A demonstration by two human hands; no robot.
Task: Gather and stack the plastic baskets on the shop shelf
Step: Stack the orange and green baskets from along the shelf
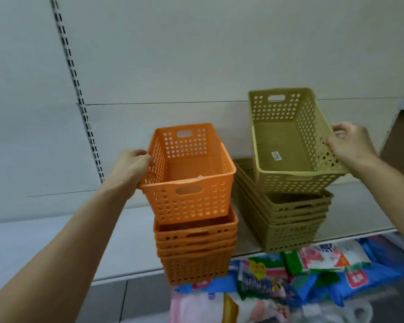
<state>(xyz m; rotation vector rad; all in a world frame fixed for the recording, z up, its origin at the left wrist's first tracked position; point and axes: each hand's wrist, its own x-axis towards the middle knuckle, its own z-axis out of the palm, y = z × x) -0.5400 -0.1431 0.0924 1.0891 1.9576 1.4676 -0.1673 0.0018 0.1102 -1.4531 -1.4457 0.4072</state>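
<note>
Left hand (135, 163) grips the orange basket (189, 176), right hand (349, 143) the olive basket (292, 136), by their rims (light, stiff plastic, I'd guess).

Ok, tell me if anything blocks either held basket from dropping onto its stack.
Nothing visible does. The orange basket hangs right over the open orange stack; the green basket hangs over the open green stack.
</note>
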